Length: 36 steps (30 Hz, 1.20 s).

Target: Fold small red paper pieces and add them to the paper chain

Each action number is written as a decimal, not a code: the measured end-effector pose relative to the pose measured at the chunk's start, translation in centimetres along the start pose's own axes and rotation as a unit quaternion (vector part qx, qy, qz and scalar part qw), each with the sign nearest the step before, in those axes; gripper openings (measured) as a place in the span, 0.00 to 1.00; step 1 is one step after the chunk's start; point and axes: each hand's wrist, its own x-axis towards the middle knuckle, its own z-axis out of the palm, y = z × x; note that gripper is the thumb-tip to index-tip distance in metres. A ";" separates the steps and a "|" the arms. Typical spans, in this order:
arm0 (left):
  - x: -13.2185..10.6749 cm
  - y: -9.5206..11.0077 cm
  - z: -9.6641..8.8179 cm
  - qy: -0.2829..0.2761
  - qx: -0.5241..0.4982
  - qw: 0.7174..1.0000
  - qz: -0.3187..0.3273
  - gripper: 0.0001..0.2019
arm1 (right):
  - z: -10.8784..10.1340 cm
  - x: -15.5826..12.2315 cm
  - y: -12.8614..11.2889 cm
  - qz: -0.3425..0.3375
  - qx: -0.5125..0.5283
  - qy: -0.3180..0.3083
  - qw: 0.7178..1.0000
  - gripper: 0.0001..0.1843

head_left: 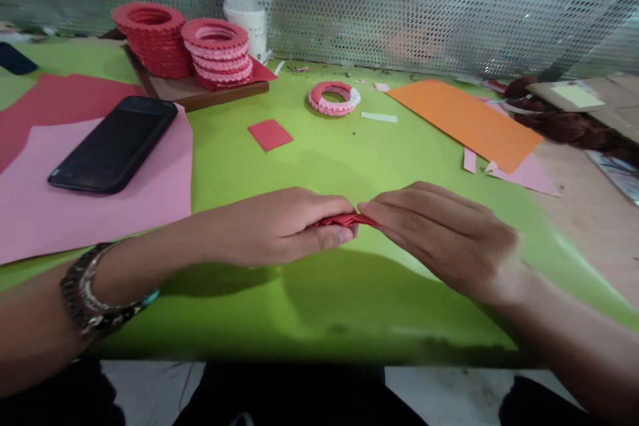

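Observation:
A small folded piece of red paper (349,219) is pinched between both hands just above the green sheet (319,293) that covers the table. My left hand (279,226) grips its left end with thumb and fingers; a beaded bracelet is on that wrist. My right hand (444,233) holds the right end with its fingertips. Most of the paper is hidden inside the fingers.
A black phone (116,144) lies on pink paper (74,213) at the left. A red paper square (270,134) and a pink-red paper ring (333,98) lie ahead. Stacks of red rings (154,40) sit on a wooden tray. An orange sheet (464,121) is at the right.

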 end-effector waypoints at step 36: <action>-0.2 -0.9 0.3 -0.003 0.268 0.955 0.129 0.15 | 1.7 0.7 0.8 0.251 0.662 -0.104 0.699 0.05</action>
